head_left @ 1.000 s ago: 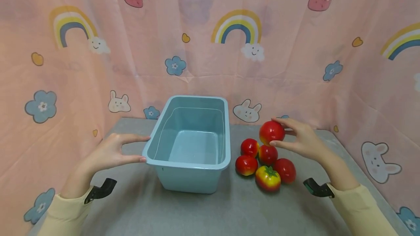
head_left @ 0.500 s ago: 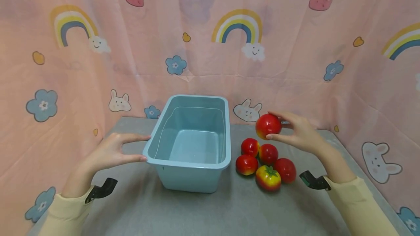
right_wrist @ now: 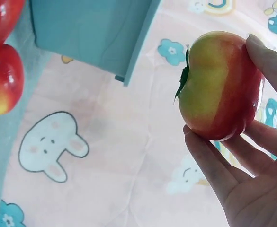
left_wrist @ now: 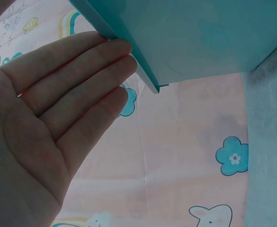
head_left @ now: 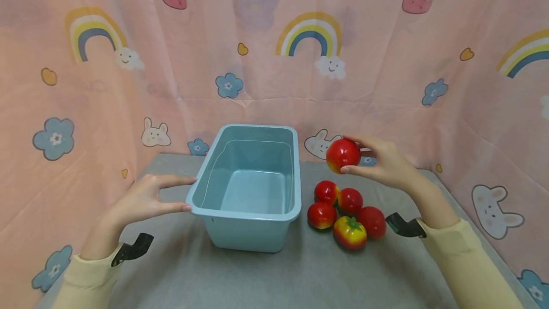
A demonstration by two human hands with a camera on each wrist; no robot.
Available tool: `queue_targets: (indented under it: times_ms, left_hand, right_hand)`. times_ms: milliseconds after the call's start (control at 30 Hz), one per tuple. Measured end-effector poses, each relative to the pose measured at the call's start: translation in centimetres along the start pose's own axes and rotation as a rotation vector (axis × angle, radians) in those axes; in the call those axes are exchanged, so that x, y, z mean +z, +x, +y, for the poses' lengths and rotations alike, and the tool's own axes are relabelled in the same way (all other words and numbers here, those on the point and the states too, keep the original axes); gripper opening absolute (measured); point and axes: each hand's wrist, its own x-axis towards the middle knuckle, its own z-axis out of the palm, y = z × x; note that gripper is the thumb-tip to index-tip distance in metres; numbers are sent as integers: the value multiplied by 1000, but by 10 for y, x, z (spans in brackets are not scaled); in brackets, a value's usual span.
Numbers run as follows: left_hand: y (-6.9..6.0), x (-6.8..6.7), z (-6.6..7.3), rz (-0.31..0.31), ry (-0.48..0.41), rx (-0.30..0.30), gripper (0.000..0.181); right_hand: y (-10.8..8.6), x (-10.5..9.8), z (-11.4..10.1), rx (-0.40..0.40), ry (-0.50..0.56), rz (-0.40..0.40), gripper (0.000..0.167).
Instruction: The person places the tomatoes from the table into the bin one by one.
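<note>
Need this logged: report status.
Left hand touches blue rectangular plastic tub. Right hand holds round, glossy red-yellow fruit. Nothing seen between fruit and tub.

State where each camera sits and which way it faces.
Head: worn on the head, facing forward and down at the bin and fruits; left grip, right grip and sleeves show.
Left wrist: worn there, facing the bin's outside and curtain; the left grip shows.
Right wrist: worn there, facing the held fruit; the right grip shows.
Shared by head and right wrist: the held fruit.
</note>
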Motion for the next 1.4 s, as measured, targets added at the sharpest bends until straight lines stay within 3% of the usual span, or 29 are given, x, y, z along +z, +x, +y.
queue_targets:
  times_ms: [1400]
  left_hand:
    - [-1, 2, -3, 4, -10, -3, 55]
  right_hand:
    - [72, 9, -52, -109, 91, -148, 65]
